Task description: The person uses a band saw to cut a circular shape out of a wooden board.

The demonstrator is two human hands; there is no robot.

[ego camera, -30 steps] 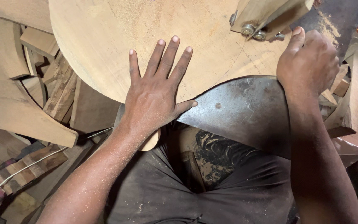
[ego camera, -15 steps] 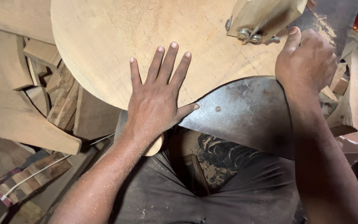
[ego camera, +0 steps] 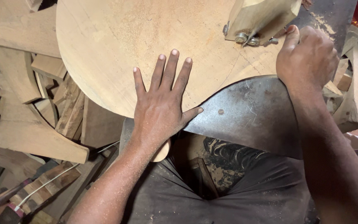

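Head view: the left hand lies flat, fingers spread, pressing on the near part of a round wooden board resting on a dark metal desk. The right hand is closed, gripping the board's right edge just beside a wooden block with bolts. The step looks like feeding the board along a curved cut; the next move likely calls for steady, even turning. The board is pale, smooth and dusted with sawdust. Wood offcuts are piled on the left.
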